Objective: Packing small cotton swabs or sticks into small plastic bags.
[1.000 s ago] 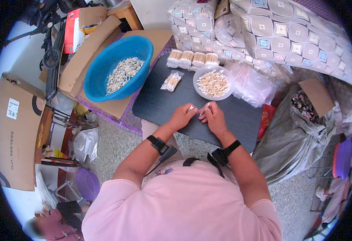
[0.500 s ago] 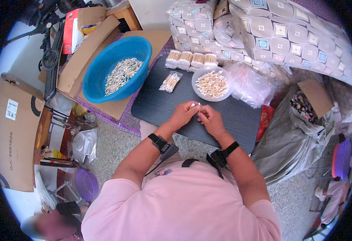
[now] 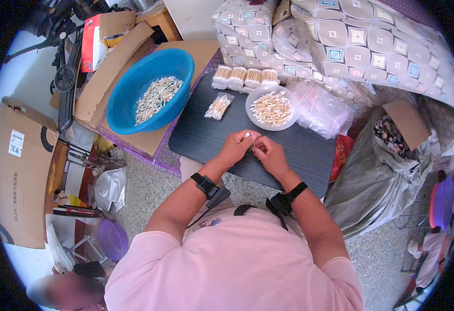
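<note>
My left hand (image 3: 234, 147) is closed on cotton swabs, and a white tip (image 3: 247, 135) pokes out above its fingers. How many it holds is hidden. Close against it, my right hand (image 3: 270, 154) pinches what looks like a single cotton swab, mostly covered by the fingers. Both hands are above the near part of a dark table (image 3: 201, 136). Just beyond them stands a white bowl (image 3: 293, 118) of loose cotton swabs. To its left lies a small clear bag of swabs (image 3: 218, 107). Behind these sit several packed bundles of swabs (image 3: 245, 78).
Clear plastic bags (image 3: 322, 106) lie right of the bowl. A blue basin (image 3: 185, 67) with many loose swabs stands on cardboard at the left. A patterned, padded cover (image 3: 372, 46) borders the table's far side. Another person (image 3: 84, 274) is at the lower left.
The fingers of my two hands have drawn closer together. A white swab tip that stood up between them has dropped lower. Bowl, bag and bundles stay in place.
</note>
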The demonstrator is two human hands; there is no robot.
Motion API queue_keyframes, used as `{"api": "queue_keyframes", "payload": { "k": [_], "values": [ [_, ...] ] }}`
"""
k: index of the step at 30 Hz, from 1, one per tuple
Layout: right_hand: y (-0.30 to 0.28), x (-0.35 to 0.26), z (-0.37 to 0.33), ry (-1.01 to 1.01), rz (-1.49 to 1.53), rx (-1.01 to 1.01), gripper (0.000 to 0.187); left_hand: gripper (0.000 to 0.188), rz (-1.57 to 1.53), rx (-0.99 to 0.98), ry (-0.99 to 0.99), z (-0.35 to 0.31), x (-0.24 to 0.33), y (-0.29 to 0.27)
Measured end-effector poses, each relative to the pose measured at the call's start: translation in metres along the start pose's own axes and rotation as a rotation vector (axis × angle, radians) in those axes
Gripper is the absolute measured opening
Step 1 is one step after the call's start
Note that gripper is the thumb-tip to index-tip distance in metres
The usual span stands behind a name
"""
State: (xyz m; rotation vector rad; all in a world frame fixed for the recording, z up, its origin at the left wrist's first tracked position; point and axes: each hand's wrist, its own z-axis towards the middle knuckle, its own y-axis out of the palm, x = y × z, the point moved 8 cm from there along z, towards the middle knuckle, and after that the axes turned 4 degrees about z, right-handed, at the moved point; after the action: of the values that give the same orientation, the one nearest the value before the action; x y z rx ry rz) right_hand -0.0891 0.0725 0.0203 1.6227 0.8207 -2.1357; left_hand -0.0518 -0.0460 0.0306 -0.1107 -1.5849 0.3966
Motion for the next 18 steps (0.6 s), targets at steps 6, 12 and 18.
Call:
{"api": "queue_keyframes", "payload": {
  "k": [6,12,18],
  "values": [
    [0.0,-0.0029,-0.0001,-0.024,0.007,0.0,0.017,0.026,-0.008,0.004,0.02,0.0005,0.0025,0.0003],
    [-0.0007,-0.0037,-0.0006,-0.045,-0.017,0.008,0.017,0.027,-0.008,0.011,0.005,0.0003,0.0002,-0.0002],
    [-0.0001,-0.0024,-0.0009,-0.048,-0.055,-0.001,0.018,0.023,-0.084,0.062,-0.038,-0.0007,-0.0016,-0.0036]
  ]
}}
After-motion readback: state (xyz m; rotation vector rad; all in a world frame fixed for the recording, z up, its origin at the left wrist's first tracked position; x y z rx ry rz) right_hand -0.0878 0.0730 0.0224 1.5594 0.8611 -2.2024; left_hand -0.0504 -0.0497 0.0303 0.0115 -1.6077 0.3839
